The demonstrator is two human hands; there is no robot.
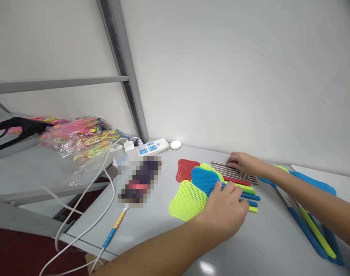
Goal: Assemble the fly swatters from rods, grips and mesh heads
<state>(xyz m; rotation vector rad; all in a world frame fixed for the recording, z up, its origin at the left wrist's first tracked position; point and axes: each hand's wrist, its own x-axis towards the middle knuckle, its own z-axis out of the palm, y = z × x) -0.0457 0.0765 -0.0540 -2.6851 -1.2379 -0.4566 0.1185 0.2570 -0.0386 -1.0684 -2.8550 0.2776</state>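
Observation:
A fanned pile of plastic mesh fly swatters lies on the grey table: a red head (186, 170), a blue head (205, 180) and a yellow-green head (188, 201) show, their coloured handles (250, 196) pointing right. My left hand (225, 209) rests over the pile with curled fingers, closed around the part where heads meet handles; its fingertips are partly hidden. Just behind, a row of shiny metal rods (232, 171) lies side by side. My right hand (242, 163) has its bent fingers down on these rods, closed at their far edge.
More swatters with blue and yellow-green handles (314, 230) lie at the right, partly under my right forearm. At the left are a pixelated phone (142, 182) on a cable, a power strip (153, 147), a white oval object (175, 145), and a shelf with bagged colourful items (80, 134).

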